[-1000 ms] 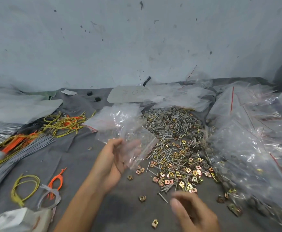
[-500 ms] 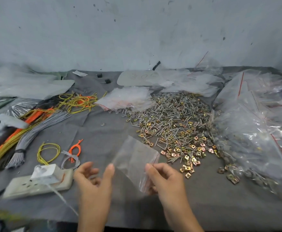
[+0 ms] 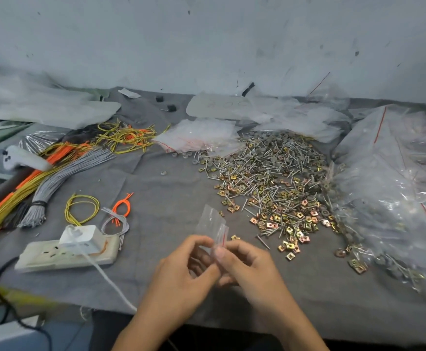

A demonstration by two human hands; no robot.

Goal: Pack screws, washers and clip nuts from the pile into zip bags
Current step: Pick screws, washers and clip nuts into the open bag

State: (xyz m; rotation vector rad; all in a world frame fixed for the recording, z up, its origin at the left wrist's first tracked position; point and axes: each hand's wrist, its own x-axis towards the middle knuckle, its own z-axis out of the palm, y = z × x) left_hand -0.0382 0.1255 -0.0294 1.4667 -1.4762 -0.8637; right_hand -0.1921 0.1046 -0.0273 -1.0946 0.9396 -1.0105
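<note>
A small clear zip bag (image 3: 212, 222) was held at its red-striped mouth between the fingertips of both hands. The left hand (image 3: 181, 277) and the right hand (image 3: 253, 272) were drawn close together, each pinching one side of the opening, so that the bag stood up just beyond the fingers. A second earlier the bag had been held by the left hand alone, raised towards the pile, while the right hand lay low and apart. Half a second earlier it had been brought down and spread flat between the two hands. The change was therefore judged to be a shift from fetching a bag to opening its seal. Whether the seal had already been parted could not be told, the film being clear and slightly blurred at the fingers. Nothing could be seen inside the bag. The pile (image 3: 270, 178) of screws, washers and clip nuts lay beyond and to the right of the right hand, untouched, with a few stray clip nuts just beside that hand. Filled bags (image 3: 396, 188) were heaped further to the right, and a stack of empty bags (image 3: 199, 134) lay well beyond both hands.
</note>
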